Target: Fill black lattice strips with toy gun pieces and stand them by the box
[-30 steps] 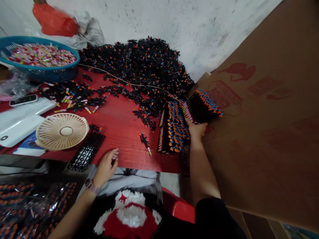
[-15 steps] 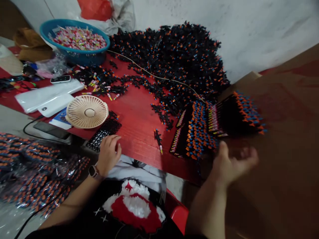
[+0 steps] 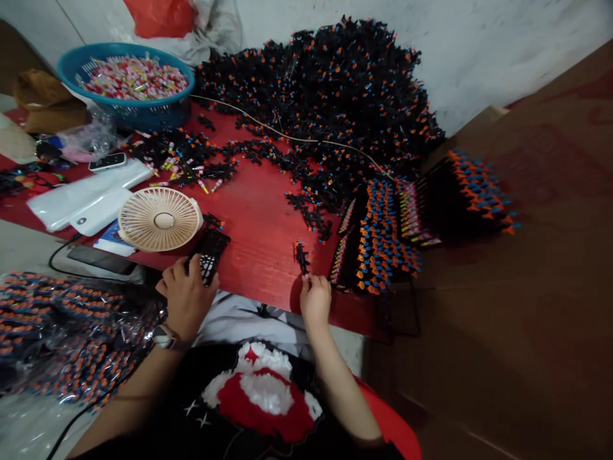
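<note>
My left hand (image 3: 184, 294) is closed around the near end of a black perforated tray (image 3: 216, 246), fingers over one side and the thumb on the other. My right hand (image 3: 316, 300) pinches the near end of a small black toy gun (image 3: 302, 257) at the table's front edge. Its fingertips cover the end where a small candy-like piece was visible. To its right, toy guns with orange and blue tips stand in packed rows (image 3: 378, 246). Another rack filled with similar toy guns (image 3: 479, 185) is behind them.
A large heap of black toy guns (image 3: 335, 89) lies against the wall. A blue basket (image 3: 129, 105) holds wrapped candies. A cream fan (image 3: 160, 220), white plastic bags (image 3: 86, 195) and a phone-like device (image 3: 108, 162) lie left. Brown cardboard (image 3: 502, 332) stands right; bagged toys (image 3: 71, 332) lie below left.
My right hand has come left from beside the filled racks and taken hold of the toy gun's near end. My left hand has moved left and closed over the perforated tray.
</note>
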`<move>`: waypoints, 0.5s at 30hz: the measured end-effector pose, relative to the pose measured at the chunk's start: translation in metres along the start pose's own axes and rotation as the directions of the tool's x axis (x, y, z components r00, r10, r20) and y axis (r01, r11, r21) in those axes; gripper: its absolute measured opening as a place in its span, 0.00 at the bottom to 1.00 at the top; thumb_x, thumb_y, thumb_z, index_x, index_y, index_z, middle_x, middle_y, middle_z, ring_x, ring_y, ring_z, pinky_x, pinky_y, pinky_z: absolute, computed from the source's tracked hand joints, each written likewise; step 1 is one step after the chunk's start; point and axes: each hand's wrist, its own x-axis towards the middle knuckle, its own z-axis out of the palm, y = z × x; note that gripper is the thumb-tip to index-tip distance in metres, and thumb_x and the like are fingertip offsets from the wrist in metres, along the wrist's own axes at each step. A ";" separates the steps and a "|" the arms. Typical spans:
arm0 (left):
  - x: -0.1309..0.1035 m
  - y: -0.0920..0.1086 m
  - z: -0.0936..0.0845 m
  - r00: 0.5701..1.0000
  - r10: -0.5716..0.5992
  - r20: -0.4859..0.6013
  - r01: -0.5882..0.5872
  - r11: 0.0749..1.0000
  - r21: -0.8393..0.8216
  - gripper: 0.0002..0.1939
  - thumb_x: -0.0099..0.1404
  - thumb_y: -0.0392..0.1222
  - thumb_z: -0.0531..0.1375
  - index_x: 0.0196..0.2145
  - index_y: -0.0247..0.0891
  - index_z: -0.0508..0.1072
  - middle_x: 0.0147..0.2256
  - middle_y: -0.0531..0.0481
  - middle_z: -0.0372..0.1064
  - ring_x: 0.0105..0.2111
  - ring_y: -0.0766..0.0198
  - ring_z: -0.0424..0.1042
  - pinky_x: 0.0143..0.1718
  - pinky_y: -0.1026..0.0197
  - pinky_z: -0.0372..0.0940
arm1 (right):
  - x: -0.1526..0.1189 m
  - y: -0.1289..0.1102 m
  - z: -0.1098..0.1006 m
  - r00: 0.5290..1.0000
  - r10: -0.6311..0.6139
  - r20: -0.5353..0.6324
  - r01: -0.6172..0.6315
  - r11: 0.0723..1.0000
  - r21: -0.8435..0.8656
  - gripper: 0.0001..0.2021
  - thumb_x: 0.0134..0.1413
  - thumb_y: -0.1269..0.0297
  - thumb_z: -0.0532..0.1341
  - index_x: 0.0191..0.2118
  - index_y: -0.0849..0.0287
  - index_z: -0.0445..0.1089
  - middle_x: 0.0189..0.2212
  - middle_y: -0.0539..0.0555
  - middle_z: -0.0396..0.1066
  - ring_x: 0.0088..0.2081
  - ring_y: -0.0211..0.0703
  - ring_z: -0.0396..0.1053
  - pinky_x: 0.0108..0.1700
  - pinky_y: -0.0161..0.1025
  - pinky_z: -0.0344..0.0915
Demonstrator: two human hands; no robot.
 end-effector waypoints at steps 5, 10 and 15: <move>-0.031 0.035 0.018 0.978 0.197 0.068 -0.188 0.975 -0.115 0.29 0.76 0.58 0.62 0.68 0.43 0.76 0.59 0.32 0.66 0.54 0.38 0.69 0.55 0.39 0.69 | 0.009 -0.022 0.002 0.997 0.067 0.040 -0.074 0.976 0.205 0.18 0.74 0.59 0.53 0.51 0.63 0.78 0.46 0.69 0.79 0.47 0.59 0.77 0.54 0.52 0.73; -0.049 0.055 0.052 0.917 0.390 0.085 -0.342 0.877 -0.337 0.28 0.79 0.54 0.60 0.67 0.32 0.74 0.59 0.31 0.65 0.54 0.43 0.73 0.59 0.42 0.72 | 0.011 -0.057 0.006 0.974 -0.122 0.191 -0.011 0.816 0.578 0.20 0.76 0.48 0.54 0.48 0.56 0.77 0.42 0.60 0.82 0.44 0.53 0.80 0.51 0.47 0.77; -0.036 0.043 0.068 0.815 0.577 -0.056 -0.563 0.764 -0.317 0.24 0.80 0.47 0.58 0.67 0.36 0.73 0.69 0.32 0.65 0.69 0.38 0.64 0.72 0.34 0.61 | 0.032 -0.097 0.029 0.889 -0.361 0.282 0.002 0.619 0.786 0.16 0.74 0.50 0.59 0.51 0.54 0.77 0.47 0.57 0.84 0.51 0.52 0.83 0.58 0.46 0.77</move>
